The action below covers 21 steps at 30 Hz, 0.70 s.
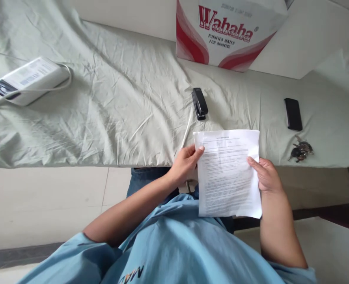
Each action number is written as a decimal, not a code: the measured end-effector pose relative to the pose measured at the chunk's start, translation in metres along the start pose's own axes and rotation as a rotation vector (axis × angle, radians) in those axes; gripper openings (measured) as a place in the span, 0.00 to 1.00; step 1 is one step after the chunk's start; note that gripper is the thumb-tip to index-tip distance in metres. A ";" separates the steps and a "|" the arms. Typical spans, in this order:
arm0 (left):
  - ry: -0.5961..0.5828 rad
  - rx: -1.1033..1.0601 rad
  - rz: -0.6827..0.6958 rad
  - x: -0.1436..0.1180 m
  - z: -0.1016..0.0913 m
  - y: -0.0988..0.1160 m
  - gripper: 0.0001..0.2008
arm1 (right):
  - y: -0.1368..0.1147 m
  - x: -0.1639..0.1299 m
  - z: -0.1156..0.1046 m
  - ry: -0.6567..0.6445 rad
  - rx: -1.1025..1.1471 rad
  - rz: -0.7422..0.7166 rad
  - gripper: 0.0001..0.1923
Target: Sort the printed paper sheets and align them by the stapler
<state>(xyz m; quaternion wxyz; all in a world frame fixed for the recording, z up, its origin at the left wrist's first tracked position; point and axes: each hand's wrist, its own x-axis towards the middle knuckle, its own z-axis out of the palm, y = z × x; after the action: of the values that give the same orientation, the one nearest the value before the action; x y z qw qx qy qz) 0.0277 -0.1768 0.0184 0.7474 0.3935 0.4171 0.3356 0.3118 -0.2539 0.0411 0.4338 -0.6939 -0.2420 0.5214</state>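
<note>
Both my hands hold a printed sheet of paper point(229, 177) upright over the front edge of the table; whether it is one sheet or several I cannot tell. My left hand point(187, 161) grips its left side, thumb on the printed face and fingers behind. On the right side my right hand point(265, 173) pinches it the same way, lower than the top corner. Just beyond the paper's top edge lies a black stapler point(200, 103) on the cloth, touched by neither hand.
A pale green wrinkled cloth point(127, 98) covers the table. At the back stands a Wahaha water carton point(221, 51). To the right lie a black phone point(293, 114) and a bunch of keys point(301, 150). A white box point(32, 79) with a cable point(69, 79) sits far left.
</note>
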 end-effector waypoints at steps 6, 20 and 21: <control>0.316 0.568 0.303 0.064 -0.042 0.053 0.07 | -0.034 0.038 0.000 -0.012 -0.067 0.039 0.30; 0.041 1.020 0.746 0.134 -0.063 0.035 0.26 | -0.044 0.094 0.007 -0.094 -0.090 0.070 0.30; 0.029 1.001 0.747 0.133 -0.064 0.034 0.25 | -0.044 0.093 0.006 -0.091 -0.092 0.075 0.30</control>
<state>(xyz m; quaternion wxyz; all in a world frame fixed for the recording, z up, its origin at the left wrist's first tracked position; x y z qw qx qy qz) 0.0216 -0.0305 -0.0219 0.2988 0.8107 0.3682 0.3434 0.3427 -0.1558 0.0306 0.3701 -0.6972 -0.2589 0.5568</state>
